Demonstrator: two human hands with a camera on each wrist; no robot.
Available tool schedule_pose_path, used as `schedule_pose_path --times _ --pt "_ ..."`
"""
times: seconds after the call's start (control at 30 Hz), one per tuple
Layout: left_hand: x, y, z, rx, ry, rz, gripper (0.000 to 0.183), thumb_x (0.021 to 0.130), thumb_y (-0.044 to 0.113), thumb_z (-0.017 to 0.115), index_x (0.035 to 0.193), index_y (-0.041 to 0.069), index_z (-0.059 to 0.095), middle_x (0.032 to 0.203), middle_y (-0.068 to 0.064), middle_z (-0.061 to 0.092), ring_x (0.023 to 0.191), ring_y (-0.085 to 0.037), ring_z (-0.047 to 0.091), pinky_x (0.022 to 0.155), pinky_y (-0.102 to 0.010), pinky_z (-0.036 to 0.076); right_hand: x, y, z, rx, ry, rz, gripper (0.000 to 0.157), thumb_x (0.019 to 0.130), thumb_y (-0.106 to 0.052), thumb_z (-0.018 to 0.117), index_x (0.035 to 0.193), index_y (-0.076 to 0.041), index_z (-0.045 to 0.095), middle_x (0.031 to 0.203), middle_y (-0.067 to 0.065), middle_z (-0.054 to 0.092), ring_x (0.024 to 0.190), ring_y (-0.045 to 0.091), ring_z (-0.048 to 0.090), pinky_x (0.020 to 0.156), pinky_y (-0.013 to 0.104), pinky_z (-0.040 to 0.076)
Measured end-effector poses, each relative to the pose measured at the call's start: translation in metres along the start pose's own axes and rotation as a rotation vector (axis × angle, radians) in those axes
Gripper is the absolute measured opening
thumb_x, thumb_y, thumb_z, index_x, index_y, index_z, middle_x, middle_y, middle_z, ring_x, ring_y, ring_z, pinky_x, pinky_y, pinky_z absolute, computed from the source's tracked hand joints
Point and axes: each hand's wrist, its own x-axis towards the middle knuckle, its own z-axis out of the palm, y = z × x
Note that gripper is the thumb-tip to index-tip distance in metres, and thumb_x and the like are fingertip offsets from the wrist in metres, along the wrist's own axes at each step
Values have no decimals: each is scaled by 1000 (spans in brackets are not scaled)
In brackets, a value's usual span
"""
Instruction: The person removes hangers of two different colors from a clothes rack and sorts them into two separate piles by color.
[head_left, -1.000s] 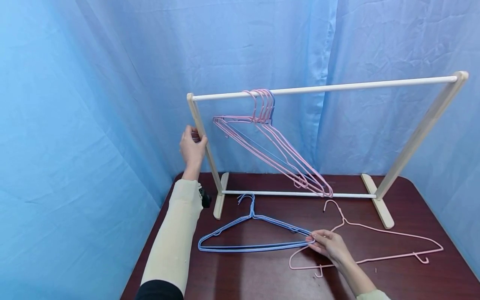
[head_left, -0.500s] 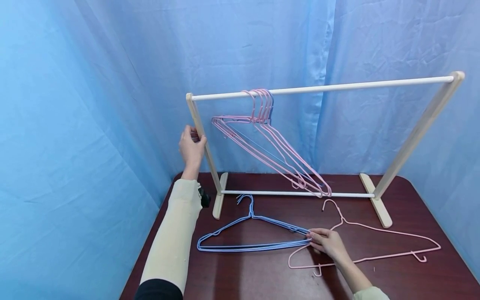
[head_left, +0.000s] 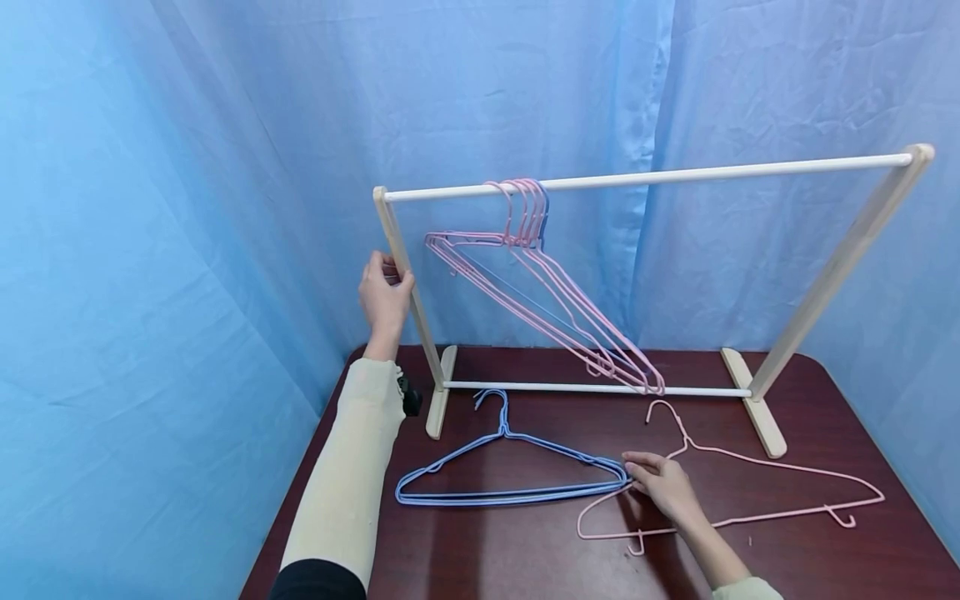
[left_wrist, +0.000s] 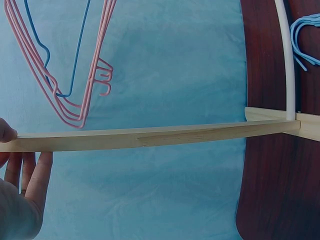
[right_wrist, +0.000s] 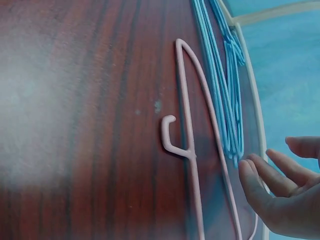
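Observation:
My left hand [head_left: 386, 296] grips the left wooden post [head_left: 424, 333] of a clothes rack; in the left wrist view the thumb lies over the post [left_wrist: 150, 137] and the fingers under it. On the table lies a stack of blue wire hangers [head_left: 517, 498], hooks towards the rack. My right hand [head_left: 667, 487] is at the stack's right end, fingers loosely bent; in the right wrist view the fingertips are right at the tip of the blue hangers [right_wrist: 225, 110] without closing round them. A pink hanger [head_left: 780, 512] lies partly under the right hand.
Several pink hangers [head_left: 532, 242] and a blue one hang from the rack's white top rail [head_left: 690, 174], towards its left. A white lower rail [head_left: 525, 386] runs close above the dark red table [head_left: 540, 550]. Blue curtains [head_left: 225, 208] enclose the back and sides.
My right hand has let go of the right end of the blue hangers and shifted slightly right, so their tip now shows. The left hand stays on the post.

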Motion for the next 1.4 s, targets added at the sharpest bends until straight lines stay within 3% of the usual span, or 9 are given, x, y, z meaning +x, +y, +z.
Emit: schedule_pose_path --times 0.2,0.3,0.53,0.63,0.8,1.0,1.23,1.4 --pt "0 2 0 -4 -3 1 19 94 14 63 107 4 55 114 -18 62 107 -31 66 91 -45 56 2 -6 -13 53 -7 2 39 99 -10 59 128 15 57 119 28 68 83 -5 65 76 22 60" --pt "-1 2 0 -6 -4 0 19 94 14 63 107 3 55 114 -18 62 107 -31 66 91 -45 56 4 -12 -23 76 -8 -18 40 99 -10 59 129 16 56 114 21 72 81 -7 64 76 23 60" --pt "-1 0 1 -12 -5 -2 18 94 14 63 106 3 55 113 -19 61 106 -31 66 91 -45 56 12 -31 -46 144 -13 -106 43 100 -13 58 131 18 53 95 -19 72 87 -10 64 79 22 60" --pt "-2 -1 1 -10 -9 -8 18 94 15 63 107 4 55 113 -18 61 107 -31 66 91 -45 56 16 -41 -55 199 -21 -144 45 100 -13 58 131 20 51 92 -28 69 88 -11 65 80 21 60" --pt "-2 -1 0 -13 -10 -9 18 94 14 63 107 4 55 113 -19 61 107 -32 66 92 -45 56 19 -60 -65 268 -20 -231 47 102 -12 55 130 24 47 92 -29 69 87 -10 67 79 18 59" --pt "-3 -1 -1 -6 -8 -13 19 94 14 63 108 4 55 113 -18 61 108 -31 66 93 -45 56 17 -83 -67 245 20 -354 51 104 -19 52 134 21 45 99 -32 65 91 -12 66 79 14 57" --pt "-3 1 -1 -11 -8 -7 19 94 14 63 107 3 55 113 -19 61 108 -31 66 92 -45 56 13 -92 -65 345 -57 -518 33 101 -5 54 132 5 57 110 -19 70 95 -4 70 80 16 58" --pt "-3 3 -1 -17 -5 -6 19 94 14 63 108 3 55 113 -19 61 107 -32 66 91 -45 57 8 -100 -63 178 91 -544 25 97 -6 61 119 6 66 101 -27 69 85 -10 65 71 10 55"
